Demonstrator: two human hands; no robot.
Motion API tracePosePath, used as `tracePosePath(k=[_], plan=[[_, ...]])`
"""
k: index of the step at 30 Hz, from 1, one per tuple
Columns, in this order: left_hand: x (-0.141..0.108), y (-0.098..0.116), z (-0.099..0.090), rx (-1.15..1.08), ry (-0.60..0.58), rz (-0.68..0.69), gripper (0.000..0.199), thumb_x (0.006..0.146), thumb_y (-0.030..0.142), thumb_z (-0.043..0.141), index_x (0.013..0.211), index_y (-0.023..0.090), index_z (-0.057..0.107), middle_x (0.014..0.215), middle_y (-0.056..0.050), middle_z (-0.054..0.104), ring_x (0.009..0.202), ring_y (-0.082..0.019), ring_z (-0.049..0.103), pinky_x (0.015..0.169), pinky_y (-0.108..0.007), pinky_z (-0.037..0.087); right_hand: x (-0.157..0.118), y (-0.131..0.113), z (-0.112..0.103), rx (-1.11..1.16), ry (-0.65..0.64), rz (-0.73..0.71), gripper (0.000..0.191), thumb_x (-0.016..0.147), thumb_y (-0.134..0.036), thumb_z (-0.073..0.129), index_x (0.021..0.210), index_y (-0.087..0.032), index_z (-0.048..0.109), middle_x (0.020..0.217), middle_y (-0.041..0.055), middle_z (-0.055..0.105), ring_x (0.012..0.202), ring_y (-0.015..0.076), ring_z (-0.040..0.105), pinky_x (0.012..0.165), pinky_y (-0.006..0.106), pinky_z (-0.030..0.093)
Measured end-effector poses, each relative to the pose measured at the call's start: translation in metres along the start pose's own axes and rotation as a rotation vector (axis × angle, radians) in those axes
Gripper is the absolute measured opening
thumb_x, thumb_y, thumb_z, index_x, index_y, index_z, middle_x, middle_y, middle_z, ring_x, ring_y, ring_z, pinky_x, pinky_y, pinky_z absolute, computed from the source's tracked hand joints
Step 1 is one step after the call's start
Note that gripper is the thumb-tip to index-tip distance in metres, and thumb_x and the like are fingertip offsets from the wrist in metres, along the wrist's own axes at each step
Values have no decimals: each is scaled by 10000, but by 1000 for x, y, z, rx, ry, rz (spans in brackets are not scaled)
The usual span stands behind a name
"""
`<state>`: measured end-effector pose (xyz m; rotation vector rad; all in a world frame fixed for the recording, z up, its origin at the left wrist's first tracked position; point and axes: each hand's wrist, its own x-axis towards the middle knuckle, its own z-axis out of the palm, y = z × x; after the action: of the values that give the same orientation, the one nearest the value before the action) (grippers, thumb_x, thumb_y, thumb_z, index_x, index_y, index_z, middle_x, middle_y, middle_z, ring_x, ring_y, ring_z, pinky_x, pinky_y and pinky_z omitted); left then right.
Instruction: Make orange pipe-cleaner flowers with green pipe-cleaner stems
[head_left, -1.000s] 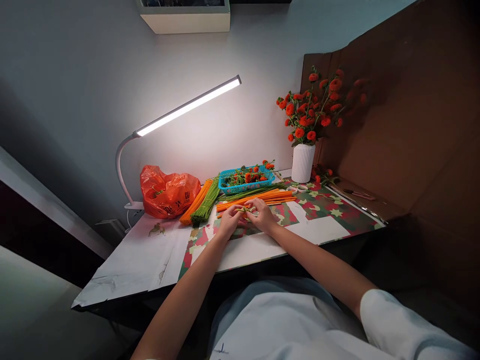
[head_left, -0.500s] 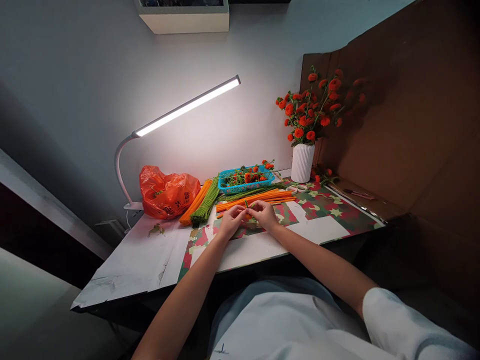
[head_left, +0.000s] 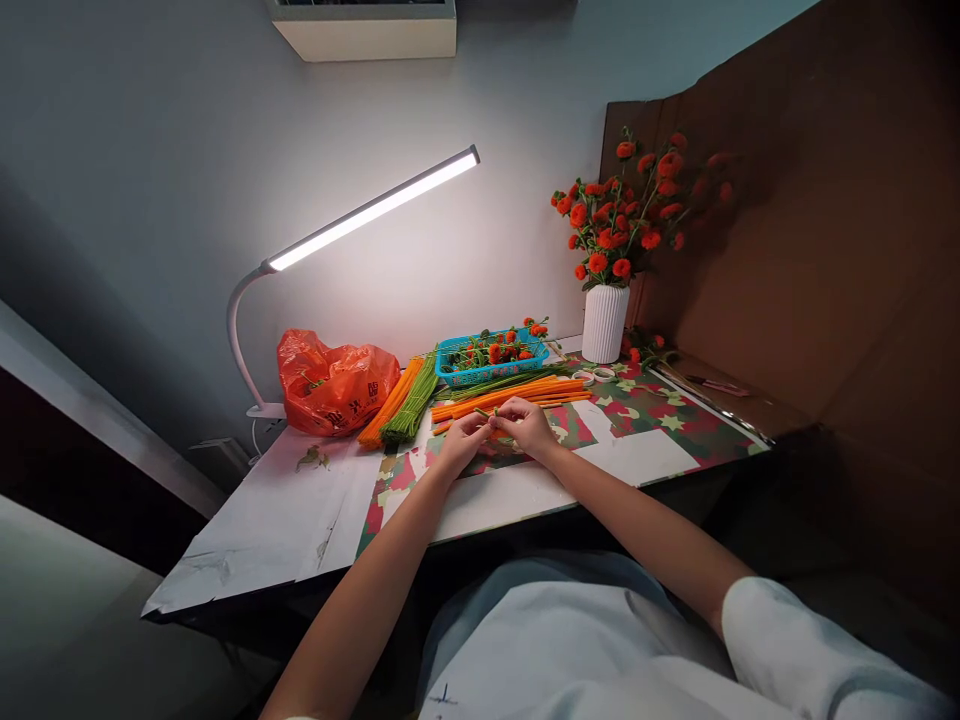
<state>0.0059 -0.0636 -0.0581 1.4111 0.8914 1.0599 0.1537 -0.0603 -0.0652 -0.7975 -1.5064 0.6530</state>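
My left hand (head_left: 463, 444) and my right hand (head_left: 529, 428) meet over the middle of the table, fingertips pinched together. Between them is a short green chenille stem (head_left: 482, 412), one end poking up to the left. Fingers hide most of it, and any other small part there cannot be made out. Just beyond my hands lie loose orange chenille stems (head_left: 517, 396) in a row. A bundle of green chenille stems (head_left: 412, 408) rests farther left, beside an orange bundle (head_left: 388, 408).
Behind the stems stands a blue basket (head_left: 491, 377) of small orange flowers. A white ribbed vase (head_left: 605, 325) holds more flowers at back right, with tape rolls (head_left: 603, 375) near it. An orange plastic bag (head_left: 334, 390) and a lit lamp (head_left: 375, 210) are left; cardboard (head_left: 795, 220) walls the right.
The green stem end between my fingers has tipped from nearly upright to leaning left. My hands stay together in about the same place; the view has shifted slightly.
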Motion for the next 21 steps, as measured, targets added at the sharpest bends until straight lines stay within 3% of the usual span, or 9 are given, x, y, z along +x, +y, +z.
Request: tracePosePath(k=[4, 10, 12, 15, 18, 21], plan=[[1, -2, -2, -68, -36, -33, 344, 641, 434, 758, 769, 152, 610, 680, 22, 581, 483, -72, 531, 439, -194, 476, 0, 1, 0, 16, -15, -31, 298, 727, -481, 682, 660, -191, 705, 680, 21, 574, 621, 135, 518, 548, 262, 402], [1, 2, -4, -216, -211, -176, 349, 687, 425, 730, 890, 174, 597, 865, -32, 628, 732, -157, 648, 616, -279, 557, -4, -9, -4, 36, -95, -117, 252, 749, -463, 688, 734, -219, 747, 749, 32, 585, 735, 157, 550, 659, 292, 448], [-1, 3, -5, -246, -304, -259, 391, 700, 466, 711, 918, 161, 600, 847, -62, 639, 738, -201, 671, 599, -308, 558, -6, -11, -7, 23, -129, -158, 226, 760, -449, 688, 761, -232, 754, 785, 38, 585, 791, 168, 549, 697, 304, 451], [-2, 4, -9, -277, -384, -337, 385, 706, 472, 710, 873, 145, 596, 712, -45, 614, 619, -189, 665, 493, -257, 518, -8, -12, -11, -38, -204, -236, 206, 810, -425, 646, 807, -250, 756, 838, 45, 574, 828, 172, 540, 715, 312, 457], [0, 1, -12, -308, -381, -341, 334, 716, 404, 725, 888, 157, 580, 647, 2, 571, 518, -135, 624, 400, -186, 442, -8, -13, -13, -109, -244, -321, 172, 833, -375, 630, 814, -258, 755, 841, 44, 576, 816, 170, 538, 720, 316, 460], [3, -1, -12, -337, -316, -280, 348, 686, 369, 760, 888, 176, 553, 666, 22, 567, 509, -109, 607, 403, -169, 436, -6, -14, -13, -165, -190, -380, 119, 831, -286, 637, 828, -256, 752, 801, 41, 603, 789, 172, 546, 725, 322, 459]])
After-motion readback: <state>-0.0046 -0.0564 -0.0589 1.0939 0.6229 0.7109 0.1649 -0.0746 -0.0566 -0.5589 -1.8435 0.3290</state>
